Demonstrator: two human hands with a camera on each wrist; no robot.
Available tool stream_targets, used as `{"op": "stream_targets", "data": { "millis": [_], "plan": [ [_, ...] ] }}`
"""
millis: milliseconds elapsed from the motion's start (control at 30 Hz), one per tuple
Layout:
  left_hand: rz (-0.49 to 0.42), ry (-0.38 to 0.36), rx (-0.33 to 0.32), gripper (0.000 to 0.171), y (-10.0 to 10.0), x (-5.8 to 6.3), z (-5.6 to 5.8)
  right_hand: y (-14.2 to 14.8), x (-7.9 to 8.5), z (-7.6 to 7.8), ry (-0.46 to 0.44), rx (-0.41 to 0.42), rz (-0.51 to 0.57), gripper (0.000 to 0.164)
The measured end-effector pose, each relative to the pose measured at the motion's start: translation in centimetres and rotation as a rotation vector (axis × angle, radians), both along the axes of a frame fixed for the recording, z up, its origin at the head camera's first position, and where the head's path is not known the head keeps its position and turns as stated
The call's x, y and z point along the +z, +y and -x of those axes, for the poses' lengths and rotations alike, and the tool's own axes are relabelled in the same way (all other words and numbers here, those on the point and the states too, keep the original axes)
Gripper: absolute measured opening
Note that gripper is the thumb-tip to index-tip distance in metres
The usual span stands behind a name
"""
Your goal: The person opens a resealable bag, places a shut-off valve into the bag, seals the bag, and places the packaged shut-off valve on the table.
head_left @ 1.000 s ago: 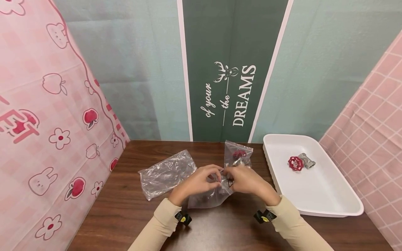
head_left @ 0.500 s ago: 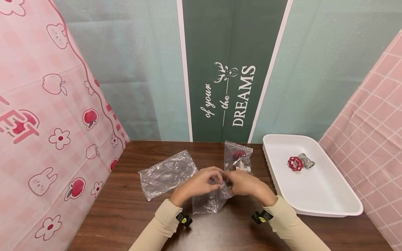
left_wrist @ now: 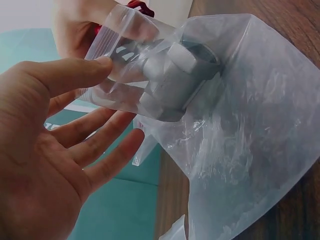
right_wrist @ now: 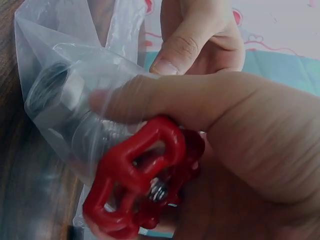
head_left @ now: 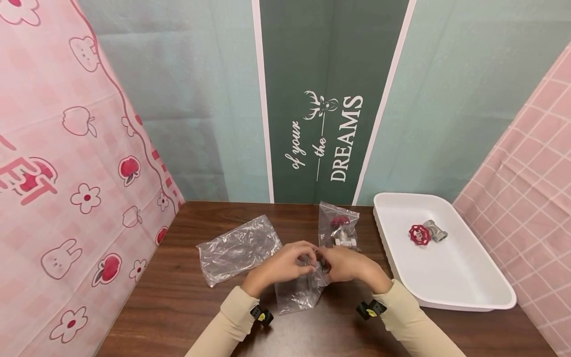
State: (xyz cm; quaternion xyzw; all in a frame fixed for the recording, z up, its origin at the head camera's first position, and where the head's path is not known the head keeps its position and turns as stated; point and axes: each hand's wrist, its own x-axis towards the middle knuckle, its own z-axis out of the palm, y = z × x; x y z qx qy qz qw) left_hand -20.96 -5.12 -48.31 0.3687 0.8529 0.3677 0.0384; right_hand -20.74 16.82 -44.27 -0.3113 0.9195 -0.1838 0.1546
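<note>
Between my two hands is a clear zip bag with a grey metal gate valve partly inside. My left hand pinches the bag's zip edge between thumb and fingers. My right hand grips the valve, with its thumb under the film on the metal body. The valve's red handwheel sticks out of the bag against the right palm. In the head view my hands hide most of the valve. The lower part of the bag hangs toward the front.
Behind my right hand lies a second valve in its own zip bag. A flat, crinkled clear bag is at the left on the wooden table. The white tray on the right bears a bare valve with a red handwheel.
Both hands have moved slightly toward the front, uncovering more of the bagged valve behind. The bag's lower end has swung down and now hangs nearer the front edge.
</note>
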Motion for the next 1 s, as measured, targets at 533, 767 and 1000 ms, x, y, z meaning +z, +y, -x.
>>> {"op": "stream_targets", "data": {
  "millis": [533,767,1000],
  "plan": [
    [-0.008,-0.054,-0.009,0.006,-0.9,-0.5,-0.1,0.9,-0.3,1.5,-0.055,-0.003,0.185,0.038],
    [0.019,-0.063,-0.003,0.005,-1.0,-0.4,-0.2,1.7,-0.3,2.0,-0.114,-0.015,0.253,0.039],
    [0.013,-0.036,0.003,0.006,-0.9,-0.4,-0.5,1.8,-0.2,2.1,-0.168,-0.036,0.325,0.036]
  ]
}}
